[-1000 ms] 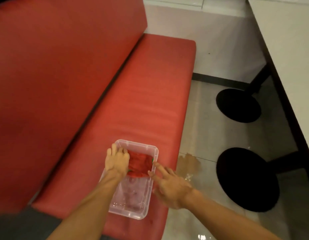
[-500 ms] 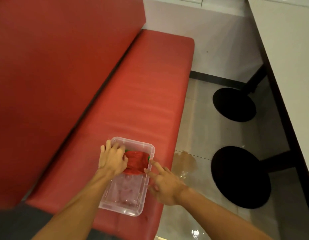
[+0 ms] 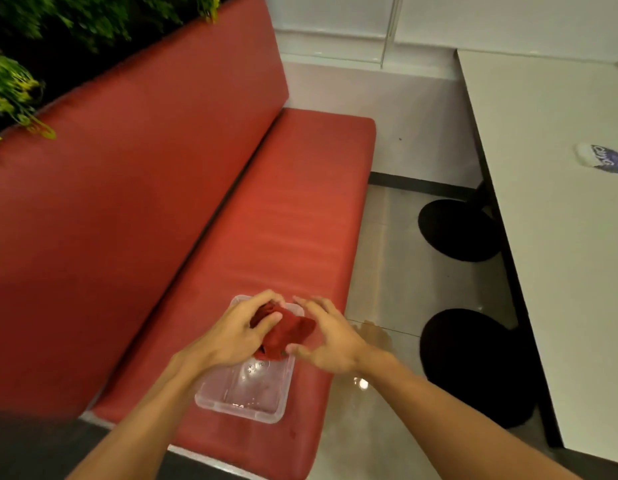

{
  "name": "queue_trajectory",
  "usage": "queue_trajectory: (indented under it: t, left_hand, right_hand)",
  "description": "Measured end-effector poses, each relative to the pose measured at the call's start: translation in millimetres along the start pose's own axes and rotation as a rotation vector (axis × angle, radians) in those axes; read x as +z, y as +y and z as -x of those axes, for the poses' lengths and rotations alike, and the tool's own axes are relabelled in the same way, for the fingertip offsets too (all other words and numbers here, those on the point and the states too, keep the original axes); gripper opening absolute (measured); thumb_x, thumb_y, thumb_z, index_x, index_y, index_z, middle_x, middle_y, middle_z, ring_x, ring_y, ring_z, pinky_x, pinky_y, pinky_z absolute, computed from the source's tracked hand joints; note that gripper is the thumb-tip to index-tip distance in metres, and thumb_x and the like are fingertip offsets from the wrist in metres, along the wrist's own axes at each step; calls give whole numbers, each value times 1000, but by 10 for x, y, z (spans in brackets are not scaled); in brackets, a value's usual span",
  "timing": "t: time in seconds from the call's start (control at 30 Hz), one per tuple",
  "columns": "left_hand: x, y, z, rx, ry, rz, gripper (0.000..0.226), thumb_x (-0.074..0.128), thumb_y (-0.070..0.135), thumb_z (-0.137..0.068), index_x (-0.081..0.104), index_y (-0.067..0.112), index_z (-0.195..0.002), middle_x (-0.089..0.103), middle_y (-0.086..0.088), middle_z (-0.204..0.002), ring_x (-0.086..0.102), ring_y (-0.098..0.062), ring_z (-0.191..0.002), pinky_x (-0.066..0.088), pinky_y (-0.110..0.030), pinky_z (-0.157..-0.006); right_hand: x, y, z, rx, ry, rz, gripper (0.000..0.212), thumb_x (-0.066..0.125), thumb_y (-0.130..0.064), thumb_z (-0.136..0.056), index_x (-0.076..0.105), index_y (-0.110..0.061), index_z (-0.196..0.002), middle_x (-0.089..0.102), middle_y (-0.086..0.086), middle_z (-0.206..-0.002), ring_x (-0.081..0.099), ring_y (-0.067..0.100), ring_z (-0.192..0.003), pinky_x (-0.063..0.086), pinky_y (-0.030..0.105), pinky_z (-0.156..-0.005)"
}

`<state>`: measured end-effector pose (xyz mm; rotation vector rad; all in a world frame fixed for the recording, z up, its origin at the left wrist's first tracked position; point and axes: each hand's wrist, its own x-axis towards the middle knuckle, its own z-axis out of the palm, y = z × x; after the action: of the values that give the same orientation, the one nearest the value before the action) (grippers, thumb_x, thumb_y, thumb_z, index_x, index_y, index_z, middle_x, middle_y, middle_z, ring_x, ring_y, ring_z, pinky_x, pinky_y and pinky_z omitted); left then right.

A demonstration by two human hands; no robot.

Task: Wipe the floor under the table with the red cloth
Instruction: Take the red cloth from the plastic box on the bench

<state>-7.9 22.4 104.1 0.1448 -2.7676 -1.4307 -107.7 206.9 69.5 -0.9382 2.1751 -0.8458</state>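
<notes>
Step in hand, by the look of it: getting the red cloth (image 3: 290, 332) out of the clear tub (image 3: 245, 405) on the bench (image 3: 293, 220). Gripped in a crumpled bunch by the left hand (image 3: 236, 336), fingers curled round it, just above the tub's far end. Flanked on the other side by the right hand (image 3: 330, 341), fingers spread and slack, thumb at the cloth's lower edge, clasping nothing.

Best to squeeze over the tub first, to shed drips there and not on the bench; likely wet, judging by the water and droplets below. Then fold into a flat pad, carry low and rightward, down to the floor (image 3: 387, 268) beside the bench. Start at the brownish puddle (image 3: 373, 336) near the nearer black table foot (image 3: 470, 365), below the table (image 3: 543, 237) edge; wipe from its rim inward to avoid spreading it.

Soft, limp fabric, lumped. Thin, see-through, stiff plastic, rectangular, with rounded corners and a lipped rim. Smooth padded upholstery, faintly ribbed. Pale glossy floor, reflective where wet. Flat, round, matte black discs for table feet.
</notes>
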Motion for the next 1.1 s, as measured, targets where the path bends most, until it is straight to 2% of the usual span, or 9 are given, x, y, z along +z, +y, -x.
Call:
queue_trajectory:
  t: [0.1,0.2,0.27,0.37,0.5,0.6,0.77,0.9,1.1]
  left_hand:
    - [-30,390,37,43,-15,80,17,51,32,-96,58,27,-111,66,10,-98,64,-13,-90,51,-25,-78]
    - [-33,732,29,80,48,142,19,51,31,-95,60,26,-111,65,9,-99,63,-8,-90,51,-26,-79]
    - [15,969,34,98,115,234,15,52,24,-97,63,24,-107,65,11,-94,60,-4,-82,49,-19,-72]
    - [165,1228,55,79,280,372,15,54,11,-96,65,19,-102,66,8,-94,60,-5,-87,45,-14,-78]
    - [499,1576,140,-29,418,592,14,56,4,-93,67,7,-100,70,2,-92,62,-10,-89,48,-22,-82]
    - [783,1748,208,-120,475,751,16,57,10,-92,68,9,-103,71,-6,-91,63,-16,-87,52,-30,-80]
    - [1280,2022,213,-305,350,1204,32,66,25,-85,68,3,-107,70,-17,-108,68,-26,-101,57,-30,-77]
    - [1655,2076,269,-269,379,873,30,84,18,-69,73,9,-95,74,-13,-98,70,-29,-93,56,-27,-72]
    - [2114,2280,329,-327,670,318,7,71,15,-83,69,19,-89,74,5,-80,70,-10,-76,57,-38,-73]
  right_hand:
    - [-265,-153,229,-42,27,-40,67,75,-56,-72,49,-39,-132,39,-4,-143,35,13,-135,33,39,-113]
    - [-493,-254,527,-98,40,-209,26,78,-46,-74,68,-30,-92,65,-14,-96,61,3,-92,51,36,-89]
    - [-660,-283,814,-72,49,-402,20,80,-39,-75,69,-24,-83,69,-9,-81,65,6,-78,57,34,-75]
    - [-875,-213,1204,-38,154,-631,23,80,-32,-77,72,-14,-89,72,-1,-85,69,14,-81,56,30,-74]
    - [-1065,-37,1624,-39,244,-938,38,72,-31,-81,71,-8,-111,71,16,-112,66,33,-107,52,45,-96]
    - [-1117,48,1813,-38,269,-1068,38,65,-36,-85,70,-15,-115,69,13,-117,66,29,-110,56,37,-85]
    - [-1236,176,1998,11,393,-1048,28,62,-38,-88,73,-18,-104,72,10,-110,68,27,-106,54,45,-91]
    - [-1373,341,2148,1,437,-740,21,69,-38,-86,70,-21,-98,75,-3,-95,71,15,-92,57,28,-80]
    - [-1319,438,2262,-68,631,-373,19,60,-18,-92,61,-27,-109,68,-16,-96,63,-5,-90,45,7,-80]
